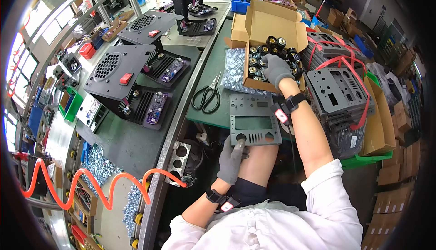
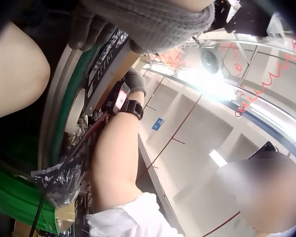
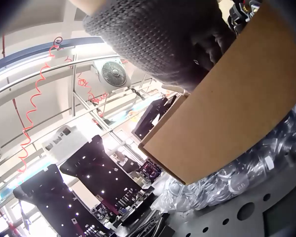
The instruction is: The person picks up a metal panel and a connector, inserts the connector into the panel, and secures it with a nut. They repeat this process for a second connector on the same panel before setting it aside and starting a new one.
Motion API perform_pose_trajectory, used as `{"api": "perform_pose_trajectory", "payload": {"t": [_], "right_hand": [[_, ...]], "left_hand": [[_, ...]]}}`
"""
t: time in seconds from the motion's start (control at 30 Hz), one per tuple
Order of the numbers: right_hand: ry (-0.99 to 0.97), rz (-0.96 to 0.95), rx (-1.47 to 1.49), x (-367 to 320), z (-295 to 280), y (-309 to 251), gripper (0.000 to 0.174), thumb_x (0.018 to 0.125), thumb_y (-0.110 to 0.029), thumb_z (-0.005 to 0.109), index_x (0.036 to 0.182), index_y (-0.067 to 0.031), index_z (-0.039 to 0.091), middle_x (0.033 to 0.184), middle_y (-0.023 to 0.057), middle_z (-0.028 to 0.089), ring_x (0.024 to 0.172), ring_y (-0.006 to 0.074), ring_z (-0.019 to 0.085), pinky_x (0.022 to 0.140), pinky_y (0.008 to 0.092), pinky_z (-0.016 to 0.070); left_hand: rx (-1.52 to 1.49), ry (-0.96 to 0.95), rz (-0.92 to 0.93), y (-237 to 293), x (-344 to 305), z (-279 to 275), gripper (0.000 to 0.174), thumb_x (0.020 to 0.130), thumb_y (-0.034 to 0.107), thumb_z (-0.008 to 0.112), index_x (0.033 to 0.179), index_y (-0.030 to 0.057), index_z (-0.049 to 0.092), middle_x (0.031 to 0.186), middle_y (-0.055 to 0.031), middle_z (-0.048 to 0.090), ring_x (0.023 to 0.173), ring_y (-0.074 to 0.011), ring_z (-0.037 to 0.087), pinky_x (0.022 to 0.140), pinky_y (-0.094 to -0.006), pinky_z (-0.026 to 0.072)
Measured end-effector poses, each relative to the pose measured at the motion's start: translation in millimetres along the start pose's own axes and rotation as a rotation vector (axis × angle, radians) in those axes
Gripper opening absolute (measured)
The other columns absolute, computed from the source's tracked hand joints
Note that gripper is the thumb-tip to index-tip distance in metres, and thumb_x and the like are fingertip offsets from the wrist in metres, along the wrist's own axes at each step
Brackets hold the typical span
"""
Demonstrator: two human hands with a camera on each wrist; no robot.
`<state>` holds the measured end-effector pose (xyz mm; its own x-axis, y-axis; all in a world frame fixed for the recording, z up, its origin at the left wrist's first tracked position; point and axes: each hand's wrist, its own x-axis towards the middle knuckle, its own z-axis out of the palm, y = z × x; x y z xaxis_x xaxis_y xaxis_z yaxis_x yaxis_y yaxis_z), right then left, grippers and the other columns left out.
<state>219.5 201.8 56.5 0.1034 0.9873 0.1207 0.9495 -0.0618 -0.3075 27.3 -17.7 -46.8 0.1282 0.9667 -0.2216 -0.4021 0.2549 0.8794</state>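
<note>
A grey metal panel (image 1: 254, 122) with a rectangular window, slots and round holes lies partly over the table edge, its near end above the person's thigh. The gloved left hand (image 1: 231, 161) grips its near edge, thumb on top at a round hole and fingers underneath. The gloved right hand (image 1: 276, 70) reaches into an open cardboard box (image 1: 261, 84) of black cylindrical parts (image 1: 272, 45) with metallic ends. In the right wrist view, the right hand (image 3: 163, 42) is behind the box wall (image 3: 227, 108); I cannot tell whether its fingers hold a part.
Black-handled scissors (image 1: 207, 97) and a clear bag of small parts (image 1: 235, 70) lie left of the box. Stacked grey panels (image 1: 338, 91) tied with red strap stand at right. Black housings with circuit boards (image 1: 116, 72) line the left bench, near a coiled orange hose (image 1: 109, 195).
</note>
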Motion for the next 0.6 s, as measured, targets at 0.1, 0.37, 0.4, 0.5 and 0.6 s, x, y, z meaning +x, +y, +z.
{"api": "perform_pose_trajectory", "payload": {"t": [0.1,0.37,0.4,0.5,0.6], "right_hand": [[-0.084,0.015,-0.329,10.3,-0.1,-14.1,0.031,0.083,-0.015,0.065,0.113,-0.0113,0.068,0.117,0.0138,0.066,0.106,0.034,0.063,0.092,0.0413,0.0513],[0.258,-0.111,-0.203,-1.7,-7.9,0.5,0.02,0.082,-0.02,0.066,0.1,-0.012,0.07,0.102,0.0106,0.068,0.093,0.0312,0.068,0.082,0.0422,0.0544],[0.261,-0.112,-0.206,-2.0,-7.3,4.6,0.02,0.082,-0.02,0.066,0.1,-0.012,0.07,0.102,0.0106,0.068,0.093,0.0312,0.068,0.082,0.0422,0.0544],[0.544,-0.2,0.373,-15.5,-11.4,6.5,0.02,0.081,-0.017,0.07,0.097,-0.0065,0.069,0.094,0.0107,0.069,0.08,0.0228,0.068,0.074,0.0327,0.055],[0.293,-0.183,0.802,-57.2,-24.7,-12.1,0.019,0.081,-0.01,0.07,0.098,-0.0008,0.067,0.088,0.0063,0.069,0.074,0.0106,0.064,0.07,0.0249,0.0527]], "left_hand": [[0.09,-0.018,0.04,1.4,-3.3,6.6,0.05,0.096,0.03,0.055,0.133,-0.0025,0.043,0.1,-0.0099,0.062,0.081,-0.0144,0.061,0.072,-0.0282,0.0523],[0.128,0.0,0.043,-9.7,-3.7,-16.3,0.058,0.094,0.032,0.057,0.136,-0.0039,0.04,0.116,-0.0136,0.057,0.095,-0.0165,0.059,0.079,-0.0298,0.0514],[0.183,0.096,0.145,-4.3,-5.4,-13.6,0.058,0.094,0.031,0.057,0.137,-0.0045,0.04,0.12,-0.0147,0.055,0.1,-0.0177,0.058,0.083,-0.0306,0.0504],[0.368,0.268,0.45,14.6,-13.8,-13.3,0.054,0.092,0.022,0.06,0.136,-0.0034,0.043,0.122,-0.0147,0.055,0.103,-0.0192,0.055,0.093,-0.0325,0.0442],[0.481,0.311,0.771,40.1,-12.2,-5.2,0.053,0.087,0.01,0.065,0.134,-0.0028,0.046,0.125,-0.0139,0.053,0.102,-0.02,0.055,0.092,-0.0334,0.0457]]}}
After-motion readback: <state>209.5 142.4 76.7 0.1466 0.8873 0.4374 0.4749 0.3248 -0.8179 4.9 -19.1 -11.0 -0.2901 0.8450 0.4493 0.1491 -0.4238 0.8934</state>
